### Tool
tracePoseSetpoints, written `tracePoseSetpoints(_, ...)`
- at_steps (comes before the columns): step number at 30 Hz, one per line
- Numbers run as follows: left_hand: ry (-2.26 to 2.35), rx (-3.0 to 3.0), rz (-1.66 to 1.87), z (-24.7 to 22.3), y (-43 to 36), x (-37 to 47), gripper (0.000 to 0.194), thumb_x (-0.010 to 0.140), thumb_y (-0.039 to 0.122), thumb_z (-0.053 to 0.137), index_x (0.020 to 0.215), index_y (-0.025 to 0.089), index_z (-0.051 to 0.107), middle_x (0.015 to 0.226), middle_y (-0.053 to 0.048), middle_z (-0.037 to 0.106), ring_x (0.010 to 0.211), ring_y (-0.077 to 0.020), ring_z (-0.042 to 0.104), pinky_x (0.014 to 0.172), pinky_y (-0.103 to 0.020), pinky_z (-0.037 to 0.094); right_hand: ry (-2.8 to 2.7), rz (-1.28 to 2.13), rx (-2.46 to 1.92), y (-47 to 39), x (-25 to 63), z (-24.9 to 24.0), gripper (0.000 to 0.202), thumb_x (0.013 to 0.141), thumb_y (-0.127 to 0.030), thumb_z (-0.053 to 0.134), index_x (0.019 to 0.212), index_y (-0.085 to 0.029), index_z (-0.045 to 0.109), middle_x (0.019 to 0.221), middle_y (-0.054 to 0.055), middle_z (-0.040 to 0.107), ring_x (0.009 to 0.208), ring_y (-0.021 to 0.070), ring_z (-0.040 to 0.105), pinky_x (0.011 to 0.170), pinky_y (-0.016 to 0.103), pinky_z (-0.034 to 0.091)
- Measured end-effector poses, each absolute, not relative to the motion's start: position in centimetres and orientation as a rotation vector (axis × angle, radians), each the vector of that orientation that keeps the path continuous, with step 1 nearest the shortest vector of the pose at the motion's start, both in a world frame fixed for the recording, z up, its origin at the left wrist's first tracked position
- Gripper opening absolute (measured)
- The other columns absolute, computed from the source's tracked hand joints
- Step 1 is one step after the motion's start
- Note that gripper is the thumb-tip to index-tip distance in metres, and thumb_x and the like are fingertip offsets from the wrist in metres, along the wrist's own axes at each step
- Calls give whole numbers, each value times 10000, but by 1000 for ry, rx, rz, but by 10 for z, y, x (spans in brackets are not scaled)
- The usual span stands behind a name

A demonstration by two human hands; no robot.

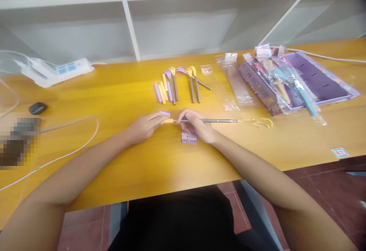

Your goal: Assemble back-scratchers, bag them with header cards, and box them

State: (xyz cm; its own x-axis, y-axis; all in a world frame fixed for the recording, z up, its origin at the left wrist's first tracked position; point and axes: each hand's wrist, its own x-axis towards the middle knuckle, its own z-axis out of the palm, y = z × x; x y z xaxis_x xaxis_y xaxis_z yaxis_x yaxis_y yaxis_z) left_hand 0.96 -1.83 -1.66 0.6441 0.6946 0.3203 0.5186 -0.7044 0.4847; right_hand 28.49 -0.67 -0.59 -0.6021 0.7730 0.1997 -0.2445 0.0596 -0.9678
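A back scratcher with a metal rod lies level across my hands, its yellow claw head pointing right. My left hand is closed around its yellow handle, and a small purple label shows just behind these fingers. Farther along, my right hand grips the metal rod. Partly under that hand is a purple printed card. Beyond my hands, several loose purple and yellow handle sleeves lie beside several back scratcher rods with purple or yellow heads.
Clear plastic sleeves lie right of the rods. A purple box holds wrapped back scratchers at the back right. On the left are a white power strip, a black mouse and a white cable. Shelving stands behind.
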Motion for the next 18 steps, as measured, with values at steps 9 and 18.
tracePoseSetpoints(9,994,2580,616,-17,-22,8,432,1138,246,385,1457,237,677,1381,-145,743,1227,-244,742,1049,-374,610,-1705,1541,-551,-14,287,-2,457,1151,-576,455,991,-190,640,735,-12,553,541,93,453,501,232,364)
tracePoseSetpoints(18,900,2713,794,-24,-22,9,390,1139,215,433,1460,221,655,1281,-128,771,1070,-203,764,917,-303,622,-1702,1526,-514,-16,285,-3,436,1169,-547,420,990,-192,599,783,-11,540,562,94,465,535,250,390)
